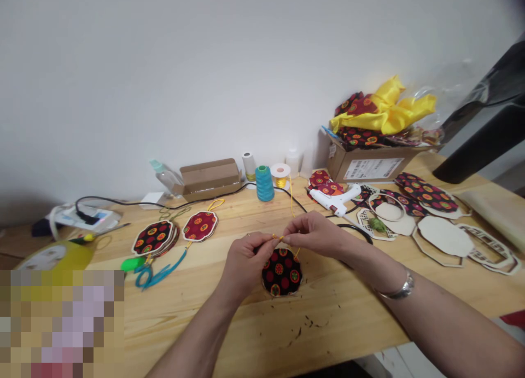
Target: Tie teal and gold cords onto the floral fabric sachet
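Observation:
A black patterned fabric piece [282, 272] with a pale edge lies on the wooden table, just below both hands. My left hand [251, 256] pinches a thin yellow cord [279, 237] above the top edge of this piece. From the right, my right hand [308, 233] pinches the same cord, its fingertips almost touching those of my left. The cord runs up toward a white spool [280, 172] of yellow cord near the wall. A short yellow end hangs beside the piece.
A white glue gun [335, 198] lies right of the spool, with wooden frames [445, 236] beyond. A cardboard box [369, 163] holds fabrics. Teal thread [264, 184] stands at the back. Finished-looking patterned pieces [153, 238] with teal tassels lie left. Dark scraps dot the front.

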A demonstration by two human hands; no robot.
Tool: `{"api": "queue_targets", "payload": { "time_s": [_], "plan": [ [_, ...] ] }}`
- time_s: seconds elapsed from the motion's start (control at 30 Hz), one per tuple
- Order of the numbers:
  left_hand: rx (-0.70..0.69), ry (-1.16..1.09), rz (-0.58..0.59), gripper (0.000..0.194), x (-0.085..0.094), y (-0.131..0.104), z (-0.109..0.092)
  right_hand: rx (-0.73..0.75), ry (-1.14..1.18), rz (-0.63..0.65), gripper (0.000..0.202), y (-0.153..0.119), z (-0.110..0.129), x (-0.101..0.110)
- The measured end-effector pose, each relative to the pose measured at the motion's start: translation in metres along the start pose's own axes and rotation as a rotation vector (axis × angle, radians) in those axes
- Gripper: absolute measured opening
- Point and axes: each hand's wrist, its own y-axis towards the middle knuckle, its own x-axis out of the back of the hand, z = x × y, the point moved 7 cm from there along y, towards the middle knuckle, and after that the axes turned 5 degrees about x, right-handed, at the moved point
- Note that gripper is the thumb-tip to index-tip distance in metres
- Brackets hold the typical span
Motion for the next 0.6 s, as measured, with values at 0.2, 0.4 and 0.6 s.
{"api": "queue_targets", "payload": {
  "time_s": [0.2,0.4,0.6],
  "plan": [
    [0.043,-0.009,-0.055,0.016,0.004,0.001,0.002,0.085,-0.328,-0.127,0.02,-0.004,0.017,0.017],
    [0.102,-0.045,-0.138,0.014,0.012,0.002,0.001,0.027,-1.063,-0.223,0.018,-0.04,0.039,0.049],
    [0.096,-0.079,-0.163,0.014,0.015,0.001,0.002,-0.139,-1.132,-0.165,0.015,-0.08,-0.004,0.053]
  ]
}}
